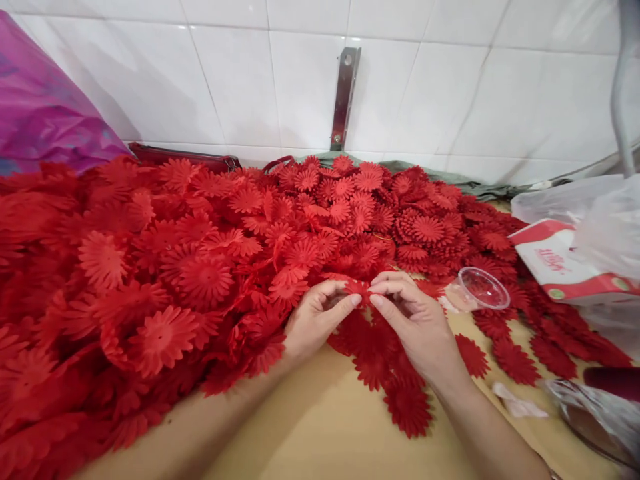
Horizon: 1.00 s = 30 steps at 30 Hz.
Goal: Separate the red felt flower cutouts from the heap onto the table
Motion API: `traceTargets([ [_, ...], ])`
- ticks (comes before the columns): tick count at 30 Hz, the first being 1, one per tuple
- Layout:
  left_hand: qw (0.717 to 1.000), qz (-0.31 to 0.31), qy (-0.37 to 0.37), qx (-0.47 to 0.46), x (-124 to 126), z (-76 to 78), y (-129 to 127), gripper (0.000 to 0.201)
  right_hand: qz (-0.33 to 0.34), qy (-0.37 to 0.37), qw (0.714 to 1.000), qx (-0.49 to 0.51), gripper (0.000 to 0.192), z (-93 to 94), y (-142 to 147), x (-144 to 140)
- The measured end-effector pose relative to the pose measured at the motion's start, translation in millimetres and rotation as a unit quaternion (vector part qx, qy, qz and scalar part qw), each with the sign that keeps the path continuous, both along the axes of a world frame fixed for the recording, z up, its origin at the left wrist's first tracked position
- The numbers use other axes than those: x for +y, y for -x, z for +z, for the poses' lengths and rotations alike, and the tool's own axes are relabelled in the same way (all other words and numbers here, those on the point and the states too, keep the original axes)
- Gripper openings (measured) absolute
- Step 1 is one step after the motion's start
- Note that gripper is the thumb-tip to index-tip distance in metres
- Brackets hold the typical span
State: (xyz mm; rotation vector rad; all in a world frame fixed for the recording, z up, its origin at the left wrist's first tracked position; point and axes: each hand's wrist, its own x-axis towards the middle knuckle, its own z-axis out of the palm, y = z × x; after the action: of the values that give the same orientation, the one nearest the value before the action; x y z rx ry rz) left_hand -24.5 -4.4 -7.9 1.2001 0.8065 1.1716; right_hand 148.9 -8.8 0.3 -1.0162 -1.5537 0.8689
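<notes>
Fingers: I see my left hand (315, 320) and right hand (415, 320) pinched together on one small red fabric flower piece (359, 288), thumbs and forefingers meeting at its edges. Most of that piece is hidden behind the fingertips; its shape is hard to make out. It sits between both hands, above loose red petals on the tan tabletop (320, 427). Heap of red fabric daisies (165, 267): left, partly cut off. Clear plastic cup (481, 288): just right.
</notes>
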Motion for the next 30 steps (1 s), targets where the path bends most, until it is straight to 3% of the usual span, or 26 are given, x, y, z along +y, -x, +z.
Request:
traceTargets([
  [3,0.999,-0.024,0.033,-0.032,2.9,-2.6,-0.2,0.045,0.014,-0.008,1.000,0.005,0.008,-1.3,-0.6,0.2],
  [7,0.998,-0.018,0.034,-0.043,2.9,-3.8,-1.6,0.029,0.031,-0.012,0.999,0.026,0.009,-2.8,-0.9,-0.2],
  [12,0.999,0.003,0.014,-0.033,2.0,-0.5,-0.9,0.034,-0.005,0.002,0.999,0.042,0.025,-3.8,-0.4,-0.7],
  [18,0.999,0.051,-0.007,-0.005,-0.5,4.1,0.0,0.038,0.032,-0.030,0.999,0.015,0.030,1.7,2.9,-5.4],
  [22,1.000,0.014,-0.008,-0.020,-2.2,5.2,-2.6,0.034,0.041,0.003,0.999,0.012,0.033,1.7,2.7,-7.0],
  [26,1.000,-0.016,0.005,-0.014,-2.3,4.1,-3.2,0.039,0.020,-0.010,0.999,-0.034,0.030,1.0,0.1,-4.9],
  [30,0.999,0.002,-0.011,0.035,-2.0,4.2,-0.4,0.042,0.025,-0.004,0.998,-0.050,0.012,-1.0,-0.5,-2.9],
])
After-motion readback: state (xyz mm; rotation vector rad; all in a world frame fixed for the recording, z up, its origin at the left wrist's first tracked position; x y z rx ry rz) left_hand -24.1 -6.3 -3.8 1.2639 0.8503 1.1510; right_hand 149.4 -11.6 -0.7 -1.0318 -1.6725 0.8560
